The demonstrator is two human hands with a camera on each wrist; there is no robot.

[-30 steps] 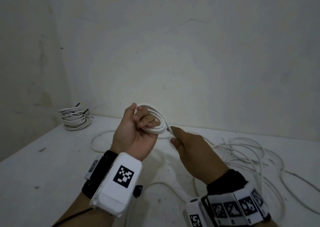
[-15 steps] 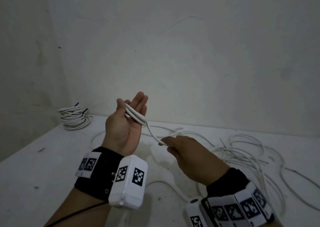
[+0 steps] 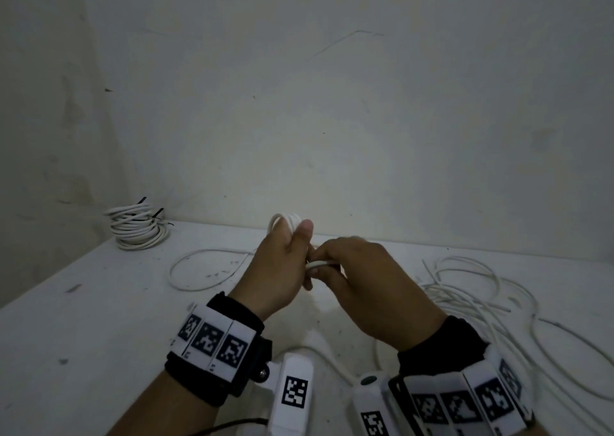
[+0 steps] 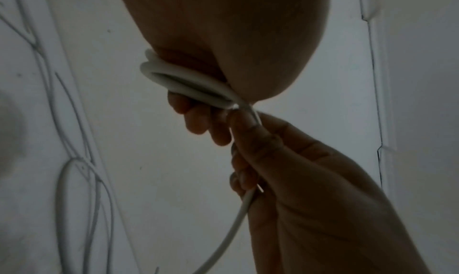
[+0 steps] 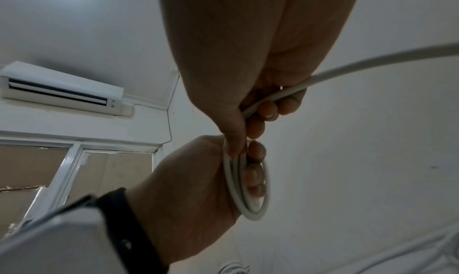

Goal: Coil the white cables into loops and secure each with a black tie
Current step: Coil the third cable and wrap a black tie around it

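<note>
Several turns of white cable (image 3: 288,220) already sit in my left hand (image 3: 277,264), so I judge we are in the winding step, not yet at the tie; my left fingers are curled round the small coil (image 5: 250,190), holding it raised above the table (image 3: 99,302); my right hand (image 3: 362,286) is closed on the running strand (image 4: 236,225), pinching it just beside the coil, the two hands touching at the fingertips; the loose remainder of cable (image 3: 471,289) lies sprawled on the table to the right, and one slack loop (image 3: 206,269) lies beyond my left wrist; by that much slack, I reckon a good many turns are left; the next move, as I judge it, calls for laying the pinched strand over the coil, the left thumb clamping it, then the right hand sliding back along the line for a fresh length without letting the turns spring open; no loose black tie shows near my hands, so one will have to be found; a finished bundle (image 3: 138,228) with black ties (image 3: 156,213) stands at the far left by the wall; the head view gives that layout but hides the coil behind my knuckles; the right wrist view shows the loops plainly ringing my left fingers (image 5: 252,177); the left wrist view shows the strand leaving my right fist downward
</note>
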